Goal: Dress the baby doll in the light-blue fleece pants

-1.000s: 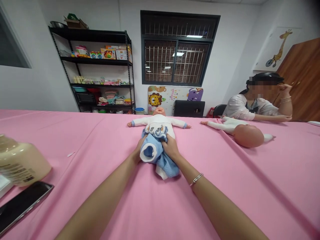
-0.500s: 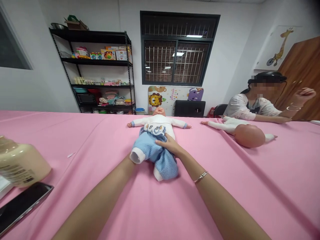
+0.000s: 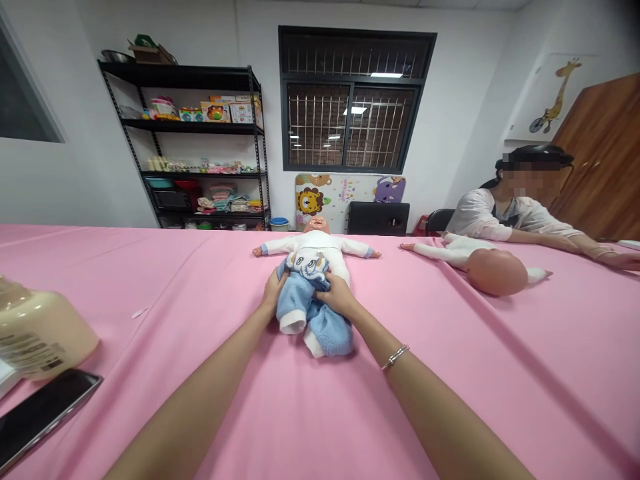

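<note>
Fleece trousers (image 3: 313,313), soft and light, bunch at the doll (image 3: 316,250)'s waist where the left hand (image 3: 273,293) and right hand (image 3: 337,295) grip the waistband.

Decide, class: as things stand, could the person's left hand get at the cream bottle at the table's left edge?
Probably yes. The left hand is busy at the doll's blue trousers, but only bare pink tablecloth lies between it and the cream bottle; it would have to let go first.

**Doll at centre of the surface**

The doll (image 3: 315,267) lies mid-surface (image 3: 450,373), left hand (image 3: 274,291) and right hand (image 3: 336,295) at its waist. A second doll (image 3: 480,263) lies right of it, before a seated person (image 3: 505,213). Near left: bottle (image 3: 43,330), phone (image 3: 43,417). Shelf (image 3: 200,143) stands behind.
</note>
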